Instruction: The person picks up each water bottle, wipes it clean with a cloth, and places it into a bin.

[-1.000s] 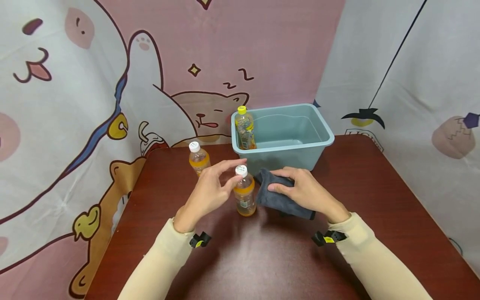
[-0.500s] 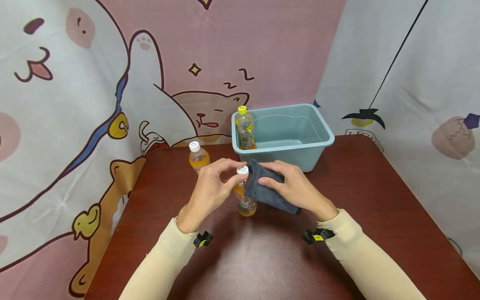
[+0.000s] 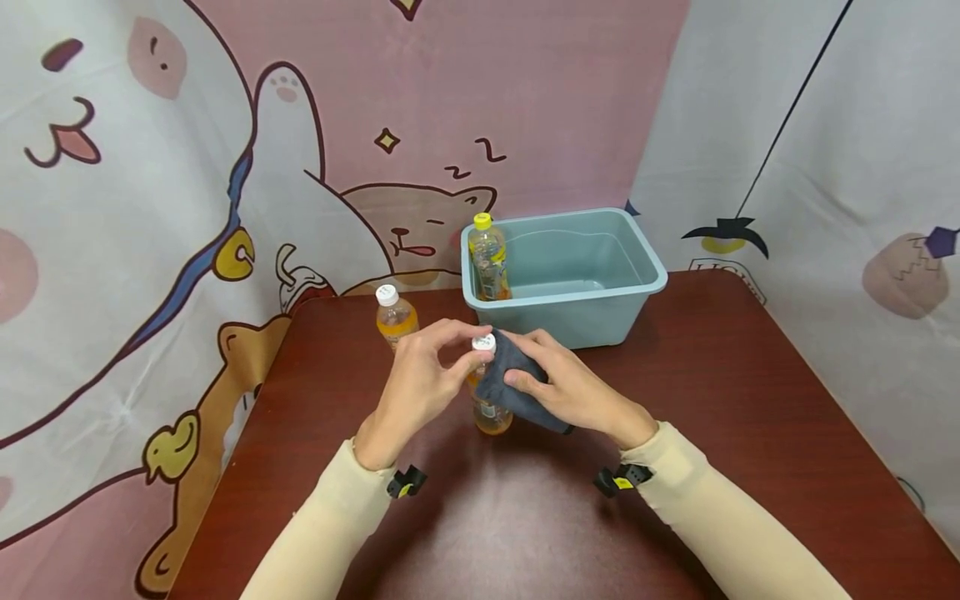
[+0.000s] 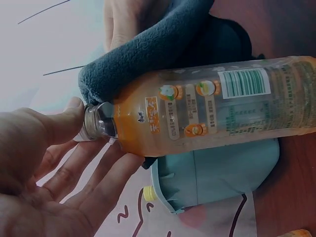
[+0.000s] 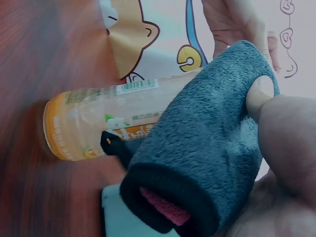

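Observation:
A clear plastic bottle (image 3: 492,419) with an orange-patterned label stands on the table in front of me. My left hand (image 3: 417,382) pinches its white cap (image 3: 483,342) between thumb and fingers. In the left wrist view the label and barcode of the bottle (image 4: 197,106) face the camera. My right hand (image 3: 579,390) grips a folded dark grey cloth (image 3: 517,385), which lies against the bottle's right side near the neck. The right wrist view shows the thumb on top of the cloth (image 5: 207,123); part of the bottle (image 5: 81,123) is hidden behind it.
Behind the hands stands a light blue plastic bin (image 3: 570,312), with a yellow-capped bottle (image 3: 489,260) in its left end. Another white-capped bottle (image 3: 396,315) is on the dark red table (image 3: 337,392), left of the bin. A cartoon-printed curtain (image 3: 570,100) hangs behind the table.
My right hand has moved left with the cloth, from beside the bottle to up against it. The left hand stays at the cap, and the bottle keeps its place.

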Motion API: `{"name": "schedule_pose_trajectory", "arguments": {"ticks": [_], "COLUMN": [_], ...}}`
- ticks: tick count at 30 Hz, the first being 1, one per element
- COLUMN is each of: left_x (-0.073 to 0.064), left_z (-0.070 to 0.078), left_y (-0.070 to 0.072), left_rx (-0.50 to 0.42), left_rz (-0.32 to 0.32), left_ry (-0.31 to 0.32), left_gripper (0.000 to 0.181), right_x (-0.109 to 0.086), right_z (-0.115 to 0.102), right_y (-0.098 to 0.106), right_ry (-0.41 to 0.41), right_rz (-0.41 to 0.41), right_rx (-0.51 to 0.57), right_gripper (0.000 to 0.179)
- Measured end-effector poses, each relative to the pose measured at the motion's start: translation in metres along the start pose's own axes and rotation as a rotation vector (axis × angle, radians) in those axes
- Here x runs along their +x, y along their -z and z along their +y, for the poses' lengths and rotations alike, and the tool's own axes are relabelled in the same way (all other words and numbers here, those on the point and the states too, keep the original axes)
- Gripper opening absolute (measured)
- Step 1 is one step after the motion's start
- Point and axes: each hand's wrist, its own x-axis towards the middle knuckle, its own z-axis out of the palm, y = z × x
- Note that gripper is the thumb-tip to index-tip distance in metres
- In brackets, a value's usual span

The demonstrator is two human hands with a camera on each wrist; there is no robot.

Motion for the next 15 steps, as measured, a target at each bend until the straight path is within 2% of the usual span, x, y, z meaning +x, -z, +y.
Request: {"name": "schedule_pose_trajectory", "arguments": {"ticks": [7, 15], "left_x": [-0.0009, -0.0007], "left_z": [0.0008, -0.0012], "left_y": [0.0003, -0.0008], "left_rx": [-0.006, -0.012], "left_rz": [0.001, -0.001], "left_ry": [-0.006, -0.006], "left_gripper": [0.033, 0.034], "right_x": [-0.0005, 0.0004], "right_z": [0.0011, 0.0024], "right_y": [-0.0046, -0.0044], "right_ry": [0.041, 0.033], "right_rz": [0.004, 0.002], "right_rx": [-0.045, -0.071], "right_gripper": [0.075, 0.076]}}
